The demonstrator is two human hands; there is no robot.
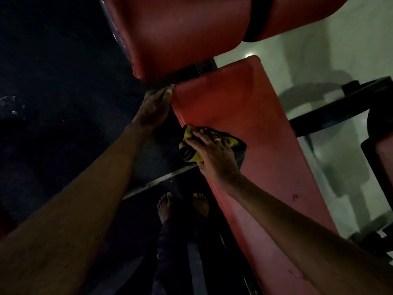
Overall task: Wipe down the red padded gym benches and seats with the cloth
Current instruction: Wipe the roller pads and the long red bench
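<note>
1. Step in hand: you're mid-wipe on the long red bench pad point(251, 128), which runs from frame centre down to lower right.
2. Your right hand point(212, 154) presses the yellow-and-black cloth point(189, 137) flat on the pad's left edge, just below centre; fingers spread wide over it, ring on one finger.
3. Your left hand point(155, 107) braces vs. the pad's upper-left corner, fingers straight along the edge, holding nothing.
4. Next move, my guess: drag the cloth down the pad toward lower right; marks show there, so keep pressure on.
5. Still to do, prob.: the second red pad point(180, 33) at top centre, plus another red pad point(319, 11) at upper right.
6. Dim light; hard to tell what's clean.
</note>
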